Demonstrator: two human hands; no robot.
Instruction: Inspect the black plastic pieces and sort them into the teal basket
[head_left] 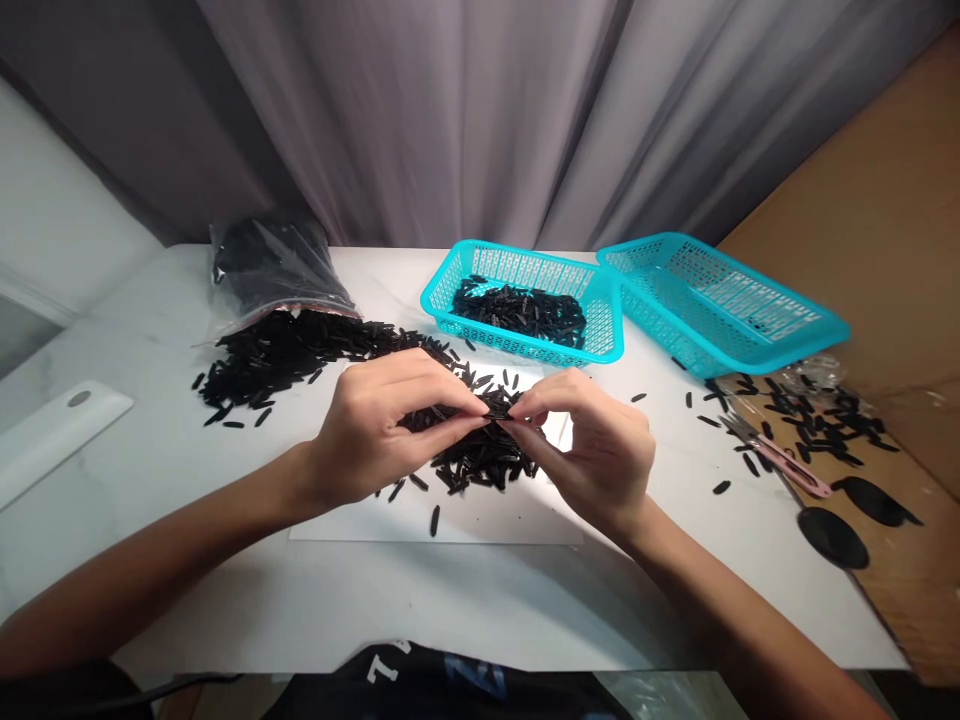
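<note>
My left hand and my right hand meet above a heap of small black elongated pieces. Each pinches thumb against forefinger at one end of a small black elongated piece, which spans the short gap between the fingertips. Against the dark heap its outline is hard to make out. Under the heap lies a white sheet, with a few stray pieces near its front. Behind my hands, a turquoise basket holds more of the same black pieces.
A clear plastic bag at the back left spills black pieces onto the white table. Another turquoise basket stands back right. Pink-handled scissors, two black oval discs and scattered pieces lie right. A white object sits left.
</note>
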